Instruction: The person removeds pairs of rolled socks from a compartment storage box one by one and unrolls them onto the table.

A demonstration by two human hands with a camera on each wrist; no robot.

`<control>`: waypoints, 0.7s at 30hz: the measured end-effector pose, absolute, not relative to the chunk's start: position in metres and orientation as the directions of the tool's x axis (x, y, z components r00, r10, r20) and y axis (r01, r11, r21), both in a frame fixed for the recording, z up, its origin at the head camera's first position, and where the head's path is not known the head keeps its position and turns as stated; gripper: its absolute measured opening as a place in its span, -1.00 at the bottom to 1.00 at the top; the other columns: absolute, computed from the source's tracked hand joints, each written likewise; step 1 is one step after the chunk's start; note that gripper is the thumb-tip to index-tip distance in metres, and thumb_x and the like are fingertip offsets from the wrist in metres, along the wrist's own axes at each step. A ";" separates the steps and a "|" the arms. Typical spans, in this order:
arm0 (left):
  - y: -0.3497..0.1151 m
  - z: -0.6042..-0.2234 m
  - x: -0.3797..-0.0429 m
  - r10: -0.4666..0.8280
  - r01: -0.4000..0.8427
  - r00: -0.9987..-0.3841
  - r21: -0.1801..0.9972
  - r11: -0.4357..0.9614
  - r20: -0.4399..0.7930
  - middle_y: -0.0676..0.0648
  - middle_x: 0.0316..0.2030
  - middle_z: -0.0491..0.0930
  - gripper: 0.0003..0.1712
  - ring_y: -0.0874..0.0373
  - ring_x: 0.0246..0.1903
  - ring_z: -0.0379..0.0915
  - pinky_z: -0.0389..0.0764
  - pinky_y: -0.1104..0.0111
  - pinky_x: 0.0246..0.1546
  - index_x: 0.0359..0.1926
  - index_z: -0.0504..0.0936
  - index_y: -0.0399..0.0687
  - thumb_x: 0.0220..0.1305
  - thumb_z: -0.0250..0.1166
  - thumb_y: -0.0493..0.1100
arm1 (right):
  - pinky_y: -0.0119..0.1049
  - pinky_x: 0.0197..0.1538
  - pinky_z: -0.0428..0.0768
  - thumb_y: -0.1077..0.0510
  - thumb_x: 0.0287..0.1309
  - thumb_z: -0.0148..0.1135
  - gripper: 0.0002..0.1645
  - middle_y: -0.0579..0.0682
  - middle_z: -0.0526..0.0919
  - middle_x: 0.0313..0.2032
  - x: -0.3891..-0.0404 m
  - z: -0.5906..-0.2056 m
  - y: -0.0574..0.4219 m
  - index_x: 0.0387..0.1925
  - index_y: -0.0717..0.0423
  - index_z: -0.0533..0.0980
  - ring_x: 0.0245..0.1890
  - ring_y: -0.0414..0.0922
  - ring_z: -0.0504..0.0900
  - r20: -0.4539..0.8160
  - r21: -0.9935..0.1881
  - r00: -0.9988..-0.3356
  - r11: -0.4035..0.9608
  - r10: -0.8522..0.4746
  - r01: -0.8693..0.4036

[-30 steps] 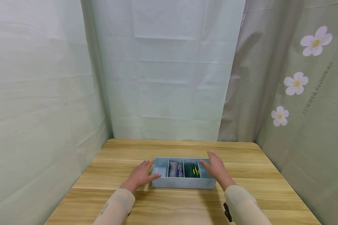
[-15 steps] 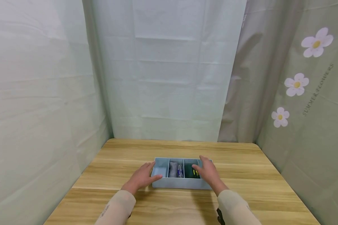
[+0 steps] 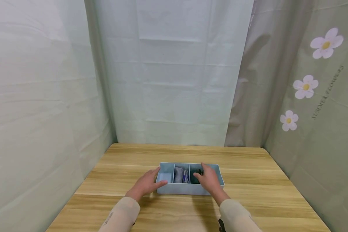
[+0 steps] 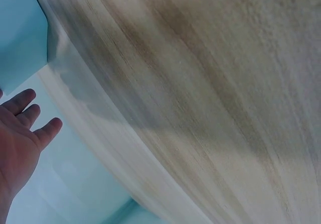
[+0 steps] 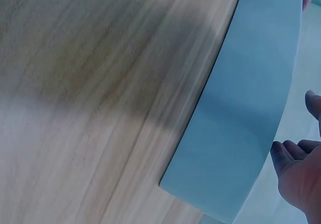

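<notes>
A light blue box with several compartments stands on the wooden table. My left hand is at its left end, thumb over the front rim and the other fingers by the left wall. In the left wrist view, that hand's fingers are spread and fairly straight beside the box. Over the dark green item, toward the box's right side, is my right hand, thumb apart from the fingers and partly covering the compartment. A grey bundle and blue-and-white slim items share the compartment left of it.
The wood-grain table extends all round the box. Pale fabric curtains close off the back and both sides. The right curtain bears printed flowers.
My right hand has moved left from the box's right end to over the dark green item, uncovering the rightmost compartment and hiding the yellow-marked black items. The left hand stays nearly still.
</notes>
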State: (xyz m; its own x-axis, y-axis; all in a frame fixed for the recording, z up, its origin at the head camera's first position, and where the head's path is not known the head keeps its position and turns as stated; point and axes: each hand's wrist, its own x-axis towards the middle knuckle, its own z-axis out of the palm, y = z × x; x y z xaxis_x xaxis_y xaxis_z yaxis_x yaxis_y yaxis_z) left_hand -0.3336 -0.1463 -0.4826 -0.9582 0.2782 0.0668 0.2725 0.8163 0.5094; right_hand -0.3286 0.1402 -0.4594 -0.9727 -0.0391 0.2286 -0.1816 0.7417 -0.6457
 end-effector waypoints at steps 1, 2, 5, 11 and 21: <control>-0.146 -0.483 -0.333 0.277 0.271 -0.959 0.513 0.815 0.067 -0.34 0.36 0.29 0.00 -0.28 0.36 0.17 0.23 -0.15 0.29 0.50 0.19 -0.13 0.26 0.22 0.36 | 0.18 0.24 0.39 0.10 0.24 0.35 -0.24 0.38 0.43 0.25 -0.328 -0.460 0.140 0.33 0.42 0.32 0.26 0.31 0.39 0.229 -0.647 -0.973 0.740 -0.039 -0.182; -0.146 -0.482 -0.333 0.280 0.275 -0.958 0.515 0.812 0.070 -0.33 0.36 0.30 0.00 -0.27 0.36 0.18 0.24 -0.15 0.29 0.50 0.19 -0.13 0.26 0.22 0.36 | 0.18 0.24 0.39 0.10 0.24 0.35 -0.24 0.38 0.43 0.25 -0.328 -0.461 0.139 0.33 0.42 0.32 0.26 0.31 0.39 0.227 -0.652 -0.973 0.737 -0.036 -0.180; -0.146 -0.483 -0.332 0.284 0.281 -0.956 0.520 0.807 0.077 -0.33 0.35 0.31 -0.02 -0.28 0.35 0.19 0.25 -0.15 0.28 0.50 0.19 -0.14 0.28 0.23 0.33 | 0.18 0.24 0.39 0.11 0.24 0.35 -0.24 0.39 0.43 0.25 -0.327 -0.461 0.137 0.34 0.42 0.31 0.26 0.31 0.38 0.222 -0.654 -0.974 0.735 -0.039 -0.178; -0.145 -0.485 -0.333 0.287 0.282 -0.955 0.532 0.798 0.075 -0.33 0.35 0.32 -0.02 -0.28 0.35 0.20 0.25 -0.15 0.28 0.50 0.19 -0.16 0.28 0.24 0.32 | 0.16 0.21 0.43 0.14 0.24 0.35 -0.25 0.38 0.46 0.22 -0.326 -0.462 0.132 0.33 0.43 0.31 0.23 0.29 0.43 0.206 -0.633 -0.978 0.760 -0.019 -0.148; -0.145 -0.484 -0.333 0.289 0.280 -0.955 0.531 0.800 0.070 -0.34 0.34 0.32 0.01 -0.28 0.34 0.21 0.25 -0.14 0.29 0.50 0.19 -0.17 0.27 0.22 0.36 | 0.17 0.16 0.46 0.20 0.22 0.32 -0.29 0.41 0.51 0.16 -0.323 -0.463 0.116 0.29 0.49 0.32 0.16 0.33 0.48 0.240 -0.642 -0.970 0.756 0.034 -0.132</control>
State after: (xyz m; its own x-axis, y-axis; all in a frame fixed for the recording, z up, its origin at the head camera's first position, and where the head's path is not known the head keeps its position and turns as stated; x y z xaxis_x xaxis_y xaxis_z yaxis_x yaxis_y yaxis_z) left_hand -0.3329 -0.1455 -0.4841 -0.9549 0.2886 0.0696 0.2804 0.7996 0.5311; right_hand -0.3226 0.1164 -0.4633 -0.9703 0.0335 0.2396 -0.1323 0.7555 -0.6416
